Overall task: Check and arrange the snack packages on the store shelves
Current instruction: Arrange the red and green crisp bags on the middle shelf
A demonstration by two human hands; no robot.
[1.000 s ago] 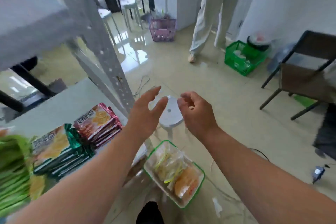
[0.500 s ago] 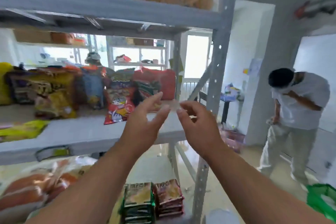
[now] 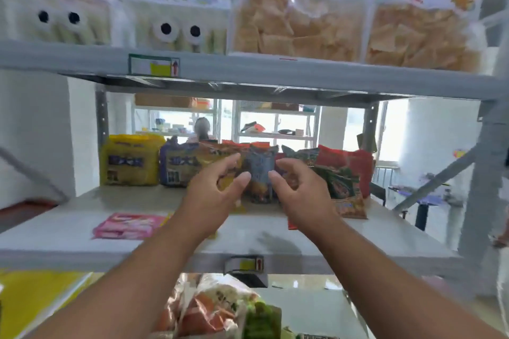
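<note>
Head view: both hands are up at the middle shelf (image 3: pixel 68 231), in front of the standing row of snack bags.
Task's thing: the blue snack bag (image 3: pixel 260 173) stands upright in the middle of that row, toward the back of the middle shelf.
Left hand (image 3: pixel 213 192): half curled, thumb just beside the blue snack bag's left edge; holding nothing that I can make out.
Right hand (image 3: pixel 298 190): half curled at the bag's right edge; whether the fingertips touch the foil I cannot tell, it is blurred.
Neighbours: a green and red bag (image 3: pixel 341 187) leans just right of the blue snack bag; yellow multipack (image 3: pixel 129 159) and purple multipack (image 3: pixel 177 165) stand to its left.
Front of shelf: a pink packet (image 3: pixel 126 226) lies flat, left of the hands.
Risk: a pinch from both sides could tip the crowded bags like dominoes, since they lean on one another.
Risk: a wrist dragged low could sweep the pink packet off the front lip.
</note>
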